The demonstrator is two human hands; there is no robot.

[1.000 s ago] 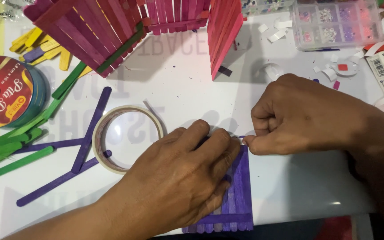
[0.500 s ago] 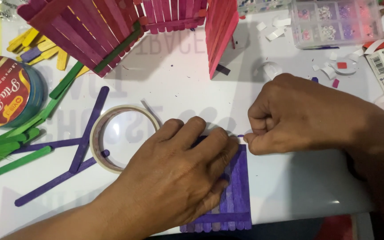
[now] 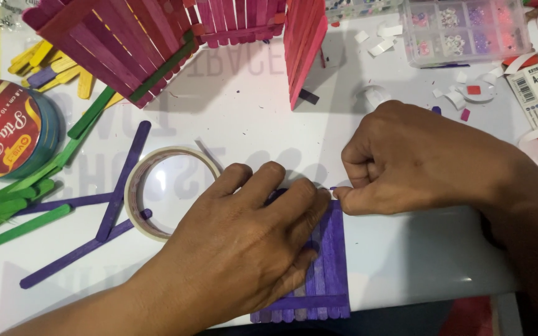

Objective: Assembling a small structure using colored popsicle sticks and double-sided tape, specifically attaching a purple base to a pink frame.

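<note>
2 hands meet on a purple craft-stick panel at the white table's near edge: the left hand lies open and flat on it, apparently pinning it, while the right hand, closed in a pinch, nips something tiny at its top corner. Just left lie a tape roll and loose purple sticks, with pink stick walls farther back.

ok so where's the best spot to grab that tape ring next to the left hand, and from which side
Probably the tape ring's far-left rim, pinched through the open centre from above. It lies flat, so only the rim gives purchase. The left hand crowds its right edge and a purple stick overlaps its lower left.
</note>
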